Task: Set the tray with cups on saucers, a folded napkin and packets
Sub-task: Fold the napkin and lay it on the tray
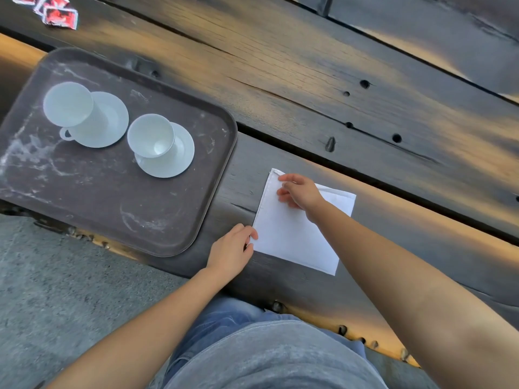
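Two napkin (295,237) edges pinched: left hand (230,249), right hand (299,193); tray (217,175) rim near.

Small red-and-white paper packets (57,14) run off the top edge, their print too blurred to read, and the right hand (302,193) hides part of the white folded napkin (292,237).

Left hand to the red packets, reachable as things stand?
Probably not directly: the left hand pinches the napkin corner, and the packets lie beyond the tray, with the cups standing between.
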